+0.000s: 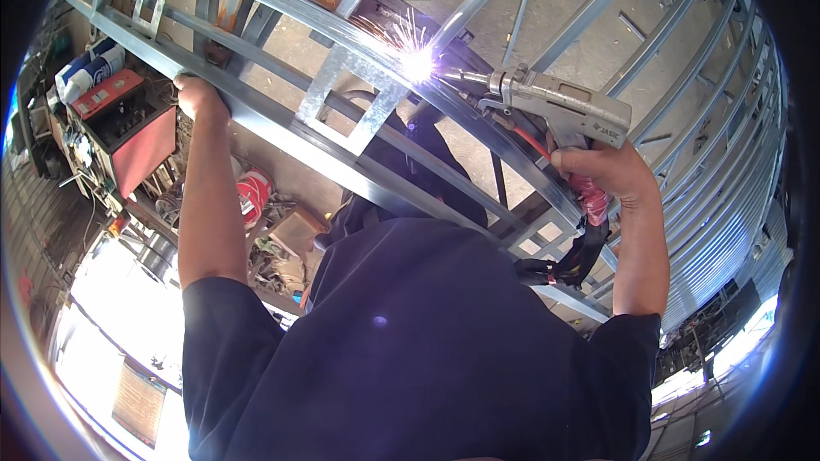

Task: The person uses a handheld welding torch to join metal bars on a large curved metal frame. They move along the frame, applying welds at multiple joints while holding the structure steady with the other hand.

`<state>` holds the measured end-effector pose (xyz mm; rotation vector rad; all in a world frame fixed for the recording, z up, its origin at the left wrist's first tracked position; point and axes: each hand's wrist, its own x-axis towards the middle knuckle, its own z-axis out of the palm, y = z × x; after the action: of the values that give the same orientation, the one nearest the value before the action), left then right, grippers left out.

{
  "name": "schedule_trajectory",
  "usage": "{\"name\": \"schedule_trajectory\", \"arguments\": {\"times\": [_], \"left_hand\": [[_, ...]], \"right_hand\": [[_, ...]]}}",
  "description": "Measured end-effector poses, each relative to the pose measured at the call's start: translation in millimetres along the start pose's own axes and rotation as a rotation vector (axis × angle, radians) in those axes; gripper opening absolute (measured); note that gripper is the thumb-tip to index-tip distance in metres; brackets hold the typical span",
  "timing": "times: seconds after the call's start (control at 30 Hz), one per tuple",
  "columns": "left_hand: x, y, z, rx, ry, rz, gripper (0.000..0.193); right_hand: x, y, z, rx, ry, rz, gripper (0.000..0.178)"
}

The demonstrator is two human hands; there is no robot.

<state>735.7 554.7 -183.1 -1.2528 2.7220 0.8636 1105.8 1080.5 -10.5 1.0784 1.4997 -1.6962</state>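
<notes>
My left hand (198, 94) grips a long bar of the galvanised steel frame (282, 124) at the upper left. In my right hand (608, 172) is the handle of a grey pistol-shaped welding gun (564, 107). Its nozzle points left at a joint where a flat steel bracket (346, 90) meets the frame's curved rail. A bright white arc with flying sparks (417, 62) burns at the nozzle tip. A red-wrapped hose and black cable (589, 205) hang from the gun below my wrist. My dark shirt fills the lower middle of the view.
A red box-shaped machine (128, 132) and white-and-blue canisters (85, 72) stand at the left among loose tools. A red-and-white can (254, 192) and a cardboard box (295, 230) lie beneath the frame. More steel frames (726, 162) are stacked at the right on a concrete floor (581, 43).
</notes>
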Motion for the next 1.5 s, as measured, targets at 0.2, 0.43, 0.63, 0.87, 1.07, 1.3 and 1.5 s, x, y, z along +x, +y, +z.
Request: {"name": "schedule_trajectory", "arguments": {"times": [0.2, 0.43, 0.63, 0.87, 1.07, 1.3, 1.5], "left_hand": [[43, -24, 9, 0.138, -0.002, 0.123, 0.056], [-25, 17, -6, 0.000, -0.064, 0.014, 0.058], [46, -23, 5, 0.300, -0.078, 0.207, 0.041], [-39, 26, -8, -0.086, -0.004, -0.062, 0.073], [-36, 26, -11, -0.116, -0.011, -0.075, 0.076], [-44, 30, -10, -0.123, -0.029, -0.070, 0.065], [-31, 25, -6, -0.073, -0.044, -0.050, 0.063]], "right_hand": [[-2, 2, 2, -0.034, 0.035, -0.067, 0.045], [-4, 8, -2, -0.015, -0.015, -0.077, 0.048], [-16, 10, -3, 0.038, -0.019, -0.090, 0.038], [-8, 15, -1, 0.031, 0.015, -0.127, 0.045], [-7, 19, 1, 0.013, 0.048, -0.144, 0.044], [-5, 21, -3, -0.036, 0.023, -0.065, 0.068], [-8, 19, -1, 0.011, 0.002, -0.068, 0.056]]}}
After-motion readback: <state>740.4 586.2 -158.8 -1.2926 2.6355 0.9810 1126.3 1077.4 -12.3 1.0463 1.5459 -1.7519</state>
